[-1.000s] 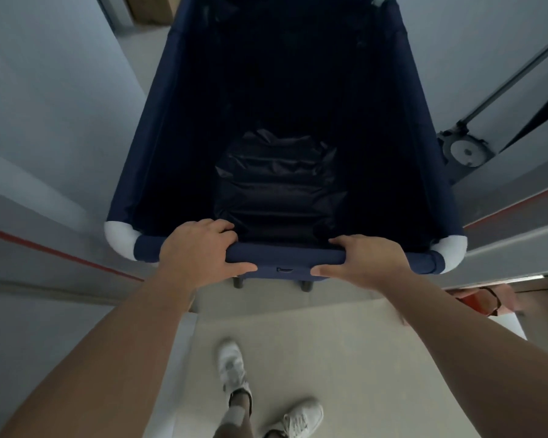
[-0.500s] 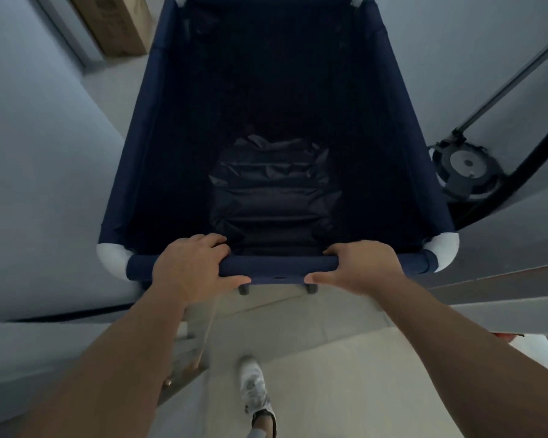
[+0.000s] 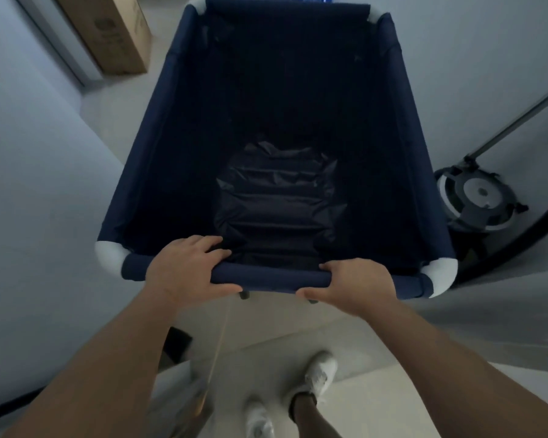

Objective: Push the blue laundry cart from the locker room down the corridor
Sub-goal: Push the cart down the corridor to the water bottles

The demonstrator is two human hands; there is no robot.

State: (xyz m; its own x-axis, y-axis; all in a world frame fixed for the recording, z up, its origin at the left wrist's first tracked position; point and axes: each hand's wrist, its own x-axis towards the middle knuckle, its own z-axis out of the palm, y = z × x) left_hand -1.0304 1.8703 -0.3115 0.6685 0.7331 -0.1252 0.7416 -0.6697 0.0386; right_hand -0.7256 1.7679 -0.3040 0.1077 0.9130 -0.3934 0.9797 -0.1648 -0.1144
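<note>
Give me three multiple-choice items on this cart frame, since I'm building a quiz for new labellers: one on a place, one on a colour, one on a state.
1. Where does the cardboard box stand?
A. On the floor, ahead and to the left of the cart
B. Inside the cart
C. Behind the person's feet

2. What colour are the cart's corner caps?
A. Red
B. White
C. Yellow

3. How do the hands meet the cart?
A. Only one hand holds it
B. Both hover above it
C. Both are closed on the near rail

Answers:
1. A: the cardboard box leans by the wall, left of the blue laundry cart.
2. B: the corner caps show white against the navy fabric.
3. C: the left hand and the right hand each wrap the near rail.
</note>
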